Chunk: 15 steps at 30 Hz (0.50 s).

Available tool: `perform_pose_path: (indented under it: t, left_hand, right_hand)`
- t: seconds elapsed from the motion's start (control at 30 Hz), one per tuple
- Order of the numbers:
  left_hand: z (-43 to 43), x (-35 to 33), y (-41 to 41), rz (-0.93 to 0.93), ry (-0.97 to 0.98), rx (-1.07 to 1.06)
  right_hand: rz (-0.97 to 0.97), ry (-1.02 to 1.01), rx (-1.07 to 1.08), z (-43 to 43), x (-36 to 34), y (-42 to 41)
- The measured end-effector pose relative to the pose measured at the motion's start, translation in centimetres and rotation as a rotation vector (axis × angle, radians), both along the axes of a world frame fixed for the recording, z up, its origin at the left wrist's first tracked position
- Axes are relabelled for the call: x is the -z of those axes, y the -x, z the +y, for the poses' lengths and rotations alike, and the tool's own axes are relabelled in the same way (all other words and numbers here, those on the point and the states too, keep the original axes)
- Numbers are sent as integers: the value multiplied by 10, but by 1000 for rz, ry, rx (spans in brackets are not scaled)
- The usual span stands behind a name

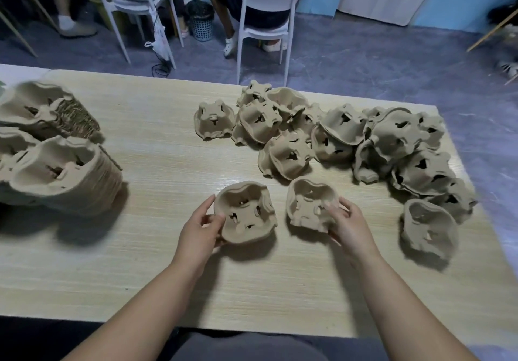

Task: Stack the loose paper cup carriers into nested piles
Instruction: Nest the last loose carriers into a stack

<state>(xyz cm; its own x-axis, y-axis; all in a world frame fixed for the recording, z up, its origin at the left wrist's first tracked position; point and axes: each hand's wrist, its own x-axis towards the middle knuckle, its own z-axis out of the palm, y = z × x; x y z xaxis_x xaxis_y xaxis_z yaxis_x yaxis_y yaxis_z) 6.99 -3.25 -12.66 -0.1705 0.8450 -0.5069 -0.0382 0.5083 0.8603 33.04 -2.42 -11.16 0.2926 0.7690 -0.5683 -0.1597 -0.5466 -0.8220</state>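
Observation:
My left hand pinches the left rim of a brown pulp cup carrier, tilted with its hollow side toward me, just above the table. My right hand grips the right rim of a second carrier, also hollow side up. The two carriers are apart, side by side. A heap of several loose carriers lies behind them to the right. One more loose carrier lies alone at the right. Tall nested piles stand at the left, another pile behind.
The light wooden table ends close to the loose carriers on the right. Beyond its far edge stand white chairs with seated people and a small waste basket on the grey floor.

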Motion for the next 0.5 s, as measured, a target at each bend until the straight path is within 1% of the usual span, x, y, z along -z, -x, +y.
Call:
perform_pose_path:
  t: [0.2,0.27,0.37,0.43,0.5]
  left_hand:
    - [6,-6,-8,20,14,45]
    - [7,-6,-6,28,16,40]
    - [8,-8,-6,42,7,45]
    - [9,-10,-7,41,6,40]
    - [10,-11,-7,27,22,24]
  right_hand:
    - [-30,-1,120,-7,6,-3]
    - [-88,-25,114,-8,4,-10]
    - [-148,-102,63,-3,-12,-21]
    - [-107,-181,-20,4,-28,-23]
    - [-46,-248,-159,13,-46,-16]
